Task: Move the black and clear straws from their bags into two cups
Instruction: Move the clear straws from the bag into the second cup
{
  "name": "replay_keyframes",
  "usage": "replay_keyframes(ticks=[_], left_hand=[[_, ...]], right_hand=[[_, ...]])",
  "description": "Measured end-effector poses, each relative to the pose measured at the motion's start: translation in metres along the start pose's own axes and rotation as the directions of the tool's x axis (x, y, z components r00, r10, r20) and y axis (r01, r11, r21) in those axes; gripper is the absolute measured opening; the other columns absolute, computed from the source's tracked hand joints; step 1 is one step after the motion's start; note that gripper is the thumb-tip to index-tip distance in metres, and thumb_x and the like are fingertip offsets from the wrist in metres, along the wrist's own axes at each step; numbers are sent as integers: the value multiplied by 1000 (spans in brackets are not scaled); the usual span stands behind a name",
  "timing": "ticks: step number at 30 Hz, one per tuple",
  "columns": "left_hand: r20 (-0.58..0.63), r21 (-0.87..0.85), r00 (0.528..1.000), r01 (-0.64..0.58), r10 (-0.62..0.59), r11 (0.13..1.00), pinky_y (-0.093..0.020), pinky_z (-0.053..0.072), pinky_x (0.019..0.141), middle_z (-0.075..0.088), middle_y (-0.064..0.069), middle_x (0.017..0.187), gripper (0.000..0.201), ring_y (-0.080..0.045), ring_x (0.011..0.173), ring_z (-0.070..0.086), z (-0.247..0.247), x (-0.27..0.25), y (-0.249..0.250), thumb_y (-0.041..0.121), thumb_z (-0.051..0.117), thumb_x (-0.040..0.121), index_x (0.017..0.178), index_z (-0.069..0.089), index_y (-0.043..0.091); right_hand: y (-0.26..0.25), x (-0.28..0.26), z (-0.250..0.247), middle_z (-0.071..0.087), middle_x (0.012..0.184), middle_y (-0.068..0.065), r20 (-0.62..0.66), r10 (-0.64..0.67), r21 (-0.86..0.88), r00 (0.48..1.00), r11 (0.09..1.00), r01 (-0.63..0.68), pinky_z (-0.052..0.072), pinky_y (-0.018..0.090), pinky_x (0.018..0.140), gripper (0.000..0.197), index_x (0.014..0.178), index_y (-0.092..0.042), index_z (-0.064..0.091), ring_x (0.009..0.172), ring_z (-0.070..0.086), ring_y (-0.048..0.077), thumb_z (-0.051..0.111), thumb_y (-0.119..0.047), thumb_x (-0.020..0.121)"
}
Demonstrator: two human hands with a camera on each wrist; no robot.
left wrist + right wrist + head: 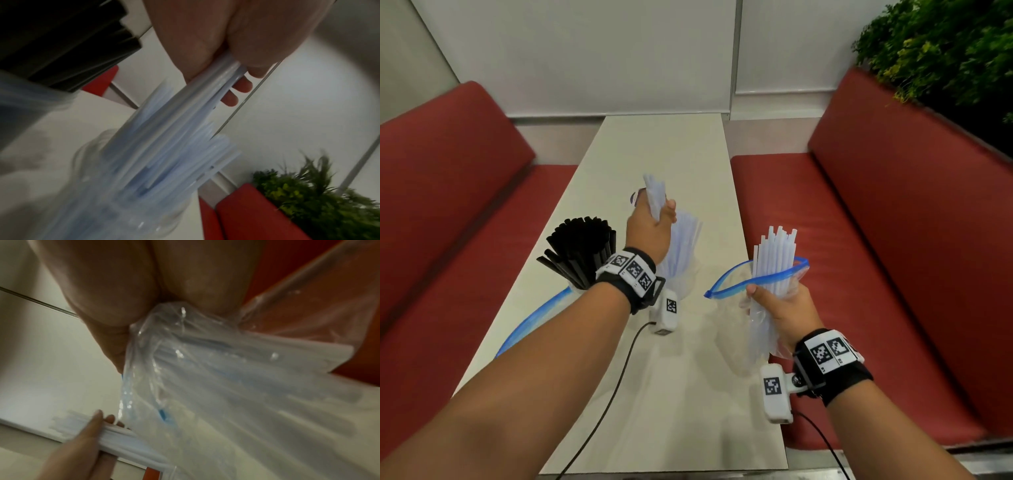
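My left hand (654, 222) grips a small bunch of clear straws (654, 193) above the clear cup (678, 274), which holds several clear straws (685, 236). In the left wrist view that bunch (205, 91) slants down toward the cup (127, 211). My right hand (780, 308) grips a blue-zipped clear bag (760, 277) upright at the table's right edge, with clear straws (774, 257) sticking out of its open mouth. Black straws (582, 250) fan out of a second cup on the left, mostly hidden behind my left wrist.
The long white table (671, 147) runs away from me between two red benches (448, 192) (876, 240). An emptied blue-zipped bag (530, 322) lies under my left forearm. A green plant (945, 51) stands at the far right. Wrist camera cables (613, 394) hang over the table.
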State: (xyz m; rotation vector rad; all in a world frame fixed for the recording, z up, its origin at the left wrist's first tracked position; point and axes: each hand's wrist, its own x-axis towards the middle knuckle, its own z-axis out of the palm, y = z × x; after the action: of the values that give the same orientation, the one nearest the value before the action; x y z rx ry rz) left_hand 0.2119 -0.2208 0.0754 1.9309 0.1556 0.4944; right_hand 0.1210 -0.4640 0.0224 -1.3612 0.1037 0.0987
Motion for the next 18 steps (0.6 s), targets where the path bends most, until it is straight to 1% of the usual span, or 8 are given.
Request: replay_keyframes(ticks=[2, 3, 6, 8, 10, 14, 17, 18], left_hand=[[45, 57, 997, 58, -61, 997, -34, 55, 92, 70, -6, 105, 36, -22, 97, 68, 7, -5, -16, 41, 53, 100, 125, 54, 15], [58, 86, 992, 103, -109, 991, -37, 54, 90, 68, -8, 108, 39, -26, 98, 65, 14, -9, -26, 43, 53, 100, 127, 53, 15], [98, 181, 977, 170, -190, 969, -31, 48, 82, 66, -12, 109, 42, -31, 97, 62, 24, -17, -41, 42, 53, 100, 128, 53, 10], [121, 232, 966, 198, -230, 952, -36, 52, 90, 67, -16, 119, 50, -35, 109, 64, 28, -19, -50, 46, 54, 98, 133, 53, 10], [139, 283, 951, 231, -278, 931, -43, 51, 101, 64, -17, 129, 59, -37, 120, 60, 30, -22, -57, 50, 55, 96, 138, 52, 10], [138, 342, 938, 256, -318, 904, -39, 46, 106, 58, -16, 140, 72, -36, 131, 54, 29, -20, -49, 52, 65, 91, 144, 47, 6], [125, 316, 947, 243, -294, 917, -29, 43, 96, 58, -10, 138, 74, -30, 128, 55, 22, -16, -35, 50, 75, 84, 139, 47, 9], [121, 285, 955, 226, -269, 931, -26, 42, 95, 57, -7, 139, 76, -27, 128, 55, 18, -16, -30, 48, 77, 82, 140, 46, 11]], right_hand=[[2, -1, -4, 72, 85, 21, -3, 3, 6, 1000, 1000, -3, 60, 31, 61, 20, 107, 3, 68, 63, 73, 19, 75, -4, 89], [7, 0, -8, 72, 85, 20, -3, 20, 12, 1000, 1000, -20, 59, 34, 63, 22, 108, 4, 67, 64, 72, 20, 74, -3, 89], [10, -1, -14, 70, 86, 20, -14, 29, 41, 999, 999, -28, 57, 39, 69, 26, 111, 6, 67, 67, 70, 25, 76, -2, 88], [10, -1, -16, 71, 85, 20, -19, 19, 31, 1000, 999, -18, 58, 38, 67, 26, 110, 6, 67, 67, 70, 25, 76, -2, 87], [10, -2, -16, 72, 85, 20, -13, 17, 19, 1000, 1000, -17, 58, 37, 66, 26, 110, 5, 68, 67, 71, 24, 77, -3, 87], [7, -5, -14, 73, 86, 19, 6, 3, 3, 1000, 1000, -3, 60, 36, 66, 24, 109, 2, 69, 70, 72, 25, 77, -4, 87], [2, -6, -12, 74, 87, 18, 19, -12, 10, 1000, 1000, 12, 63, 33, 65, 20, 106, -1, 70, 70, 73, 24, 76, -3, 87], [1, -6, -11, 74, 87, 18, 27, -15, 15, 1000, 1000, 15, 63, 33, 65, 21, 107, -1, 70, 70, 73, 23, 76, -3, 87]])
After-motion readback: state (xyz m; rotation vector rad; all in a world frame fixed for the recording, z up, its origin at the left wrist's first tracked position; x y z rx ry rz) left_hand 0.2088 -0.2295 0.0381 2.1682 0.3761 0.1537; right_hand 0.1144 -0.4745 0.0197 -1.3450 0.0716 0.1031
